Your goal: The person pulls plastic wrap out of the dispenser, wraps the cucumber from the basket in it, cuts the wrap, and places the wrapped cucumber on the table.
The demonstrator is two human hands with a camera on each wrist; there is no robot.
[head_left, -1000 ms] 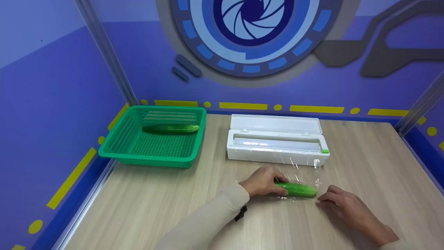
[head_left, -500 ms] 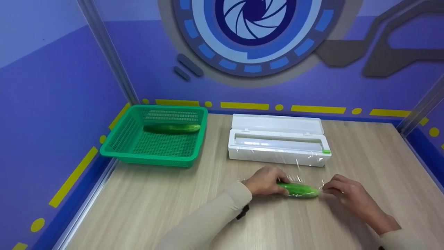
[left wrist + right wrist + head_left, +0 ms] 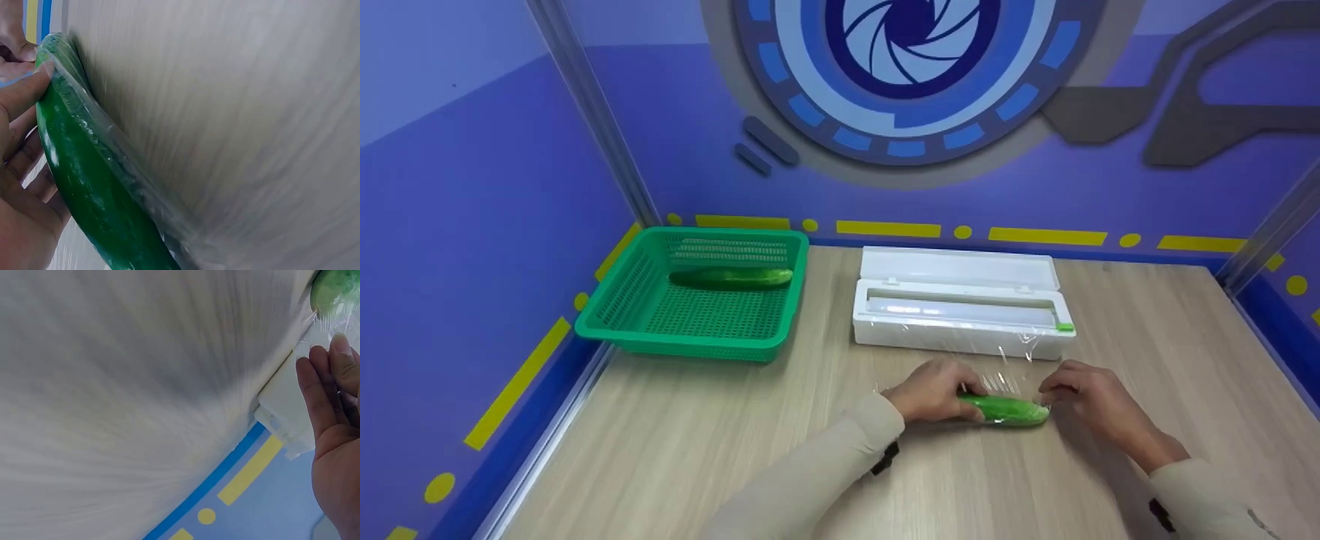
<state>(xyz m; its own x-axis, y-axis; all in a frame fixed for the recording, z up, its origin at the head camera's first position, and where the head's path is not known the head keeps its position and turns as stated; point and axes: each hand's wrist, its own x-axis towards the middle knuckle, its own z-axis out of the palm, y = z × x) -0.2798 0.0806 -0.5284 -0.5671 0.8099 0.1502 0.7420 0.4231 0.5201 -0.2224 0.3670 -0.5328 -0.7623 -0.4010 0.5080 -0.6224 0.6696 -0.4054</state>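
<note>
White rectangular plastic box (image 3: 960,337), lid (image 3: 958,268) folded back. In front of box: clear crinkled plastic film (image 3: 121,143), partly covering smooth elongated green cucumber (image 3: 1009,411). Left hand (image 3: 936,391): fingers curled round cucumber. Right hand (image 3: 1099,401): fingertips together, pinching film beside cucumber.

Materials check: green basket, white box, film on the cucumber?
Green basket: likely molded plastic, satin finish; uniform color, thin perforated walls.

White box: probably rigid plastic, smooth; clean edges, hinged lid. Could be coated, can't rule that out.

Clear film: thin plastic, glossy; sharp glints, fine wrinkles, and the cucumber shows through. Exact polymer can't be told.
</note>
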